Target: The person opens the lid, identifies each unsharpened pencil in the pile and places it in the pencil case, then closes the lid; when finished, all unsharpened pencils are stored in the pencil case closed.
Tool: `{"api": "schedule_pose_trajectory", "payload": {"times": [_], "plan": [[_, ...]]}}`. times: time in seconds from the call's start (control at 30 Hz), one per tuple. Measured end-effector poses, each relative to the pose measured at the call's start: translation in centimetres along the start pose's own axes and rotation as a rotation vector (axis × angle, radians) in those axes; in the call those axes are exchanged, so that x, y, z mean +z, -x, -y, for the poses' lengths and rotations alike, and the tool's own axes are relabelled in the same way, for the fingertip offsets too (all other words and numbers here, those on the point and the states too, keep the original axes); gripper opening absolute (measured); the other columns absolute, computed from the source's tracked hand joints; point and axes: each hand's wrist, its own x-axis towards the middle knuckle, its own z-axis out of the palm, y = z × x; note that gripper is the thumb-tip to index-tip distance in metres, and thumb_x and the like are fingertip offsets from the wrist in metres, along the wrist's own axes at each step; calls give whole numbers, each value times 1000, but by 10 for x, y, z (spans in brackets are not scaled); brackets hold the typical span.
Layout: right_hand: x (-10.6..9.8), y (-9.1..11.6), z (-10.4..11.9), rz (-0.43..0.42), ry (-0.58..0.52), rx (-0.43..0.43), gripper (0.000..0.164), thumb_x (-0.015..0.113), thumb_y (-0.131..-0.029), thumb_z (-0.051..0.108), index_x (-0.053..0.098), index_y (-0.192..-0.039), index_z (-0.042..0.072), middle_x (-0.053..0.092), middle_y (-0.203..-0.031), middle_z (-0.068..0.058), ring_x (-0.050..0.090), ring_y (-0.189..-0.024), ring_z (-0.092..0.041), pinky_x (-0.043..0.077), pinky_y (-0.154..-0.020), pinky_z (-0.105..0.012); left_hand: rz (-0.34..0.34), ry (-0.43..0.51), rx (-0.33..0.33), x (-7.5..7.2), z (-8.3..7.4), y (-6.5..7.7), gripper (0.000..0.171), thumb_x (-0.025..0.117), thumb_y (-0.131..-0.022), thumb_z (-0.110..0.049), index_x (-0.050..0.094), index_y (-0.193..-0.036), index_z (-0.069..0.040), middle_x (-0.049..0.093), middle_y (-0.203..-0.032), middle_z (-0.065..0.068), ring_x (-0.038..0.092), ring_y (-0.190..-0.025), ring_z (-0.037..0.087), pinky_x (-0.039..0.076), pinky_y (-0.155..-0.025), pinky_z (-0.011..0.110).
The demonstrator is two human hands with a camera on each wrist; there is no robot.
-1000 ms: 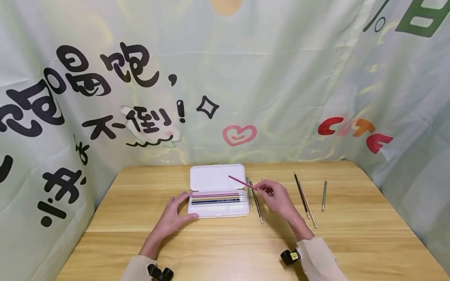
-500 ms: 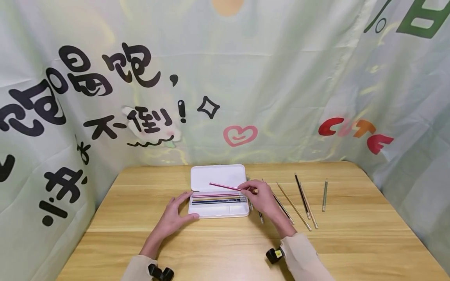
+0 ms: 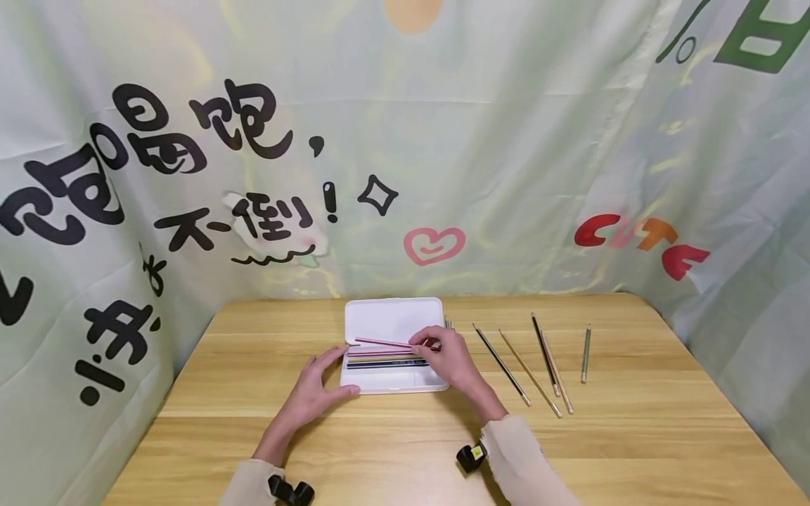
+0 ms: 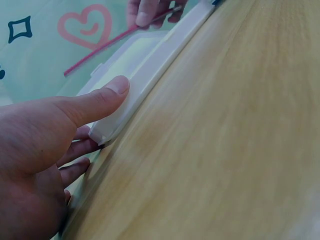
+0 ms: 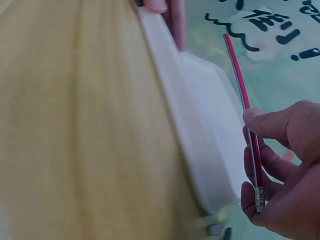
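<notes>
A white pencil case (image 3: 380, 381) lies with its lid folded back, several pencils (image 3: 380, 362) side by side in its tray. My left hand (image 3: 309, 391) holds its left end, thumb at the near corner and forefinger at the far one; the left wrist view shows the thumb (image 4: 112, 90) on the front wall. Over the case's right part, my right hand (image 3: 449, 356) pinches a red pencil (image 5: 240, 75) with a metal-banded eraser end. The pencil's tip points left, close over the hinge side in the head view. My right hand covers the right ends of the pencils inside.
On the wooden table (image 3: 392, 450), right of the case, several loose pencils lie spread out: a black one (image 3: 503, 365), a yellowish one (image 3: 530, 372) and a green one (image 3: 586, 355) farthest right. Others are partly hidden behind my right hand. A printed curtain (image 3: 506, 154) hangs behind the table.
My right hand has carried the red pencil left and down, from beside the case to over it, turning it nearly level with the tray. My left hand has stayed on the case.
</notes>
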Motion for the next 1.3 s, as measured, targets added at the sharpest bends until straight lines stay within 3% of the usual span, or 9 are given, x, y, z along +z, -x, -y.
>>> {"api": "schedule_pose_trajectory", "payload": {"times": [0.23,0.4,0.57,0.9,1.1,1.3], "plan": [[11,5,-2,6,81,-26,9,77,-89,-1,77,-92,7,72,-88,0,65,-81,-13,57,-74,-28,16,21,-13,-1,-1,0,86,90,-79,-37,52,-151,-11,44,-157,20,34,-148,42,5,-123,62],[17,6,2,8,203,-40,7,80,-88,5,79,-89,12,74,-91,2,68,-85,-15,57,-77,-34,17,21,-22,-2,0,0,86,90,-79,-37,51,-151,-11,44,-157,19,34,-148,41,5,-124,61],[20,8,5,14,243,-30,7,81,-89,8,79,-88,14,75,-91,3,68,-84,-14,57,-76,-34,15,19,-15,-2,1,0,85,90,-79,-37,52,-151,-11,45,-157,19,35,-148,41,6,-123,62],[16,3,4,-13,94,0,8,78,-89,0,77,-95,6,72,-89,0,65,-82,-14,57,-74,-28,7,17,-10,-3,-1,1,84,90,-80,-34,52,-151,-9,45,-156,20,36,-147,42,7,-123,62],[1,-2,4,-57,-1,49,10,74,-93,2,76,-102,3,72,-91,-4,64,-86,-18,54,-73,-28,8,21,-9,-2,-2,0,84,90,-80,-33,51,-151,-8,46,-155,21,37,-146,42,6,-123,62],[-20,-14,3,-154,-73,99,16,70,-96,2,73,-111,-2,71,-96,-10,63,-89,-24,53,-75,-26,15,12,-18,-1,-2,0,85,89,-81,-34,51,-151,-8,47,-155,20,36,-147,41,5,-124,61]]}}
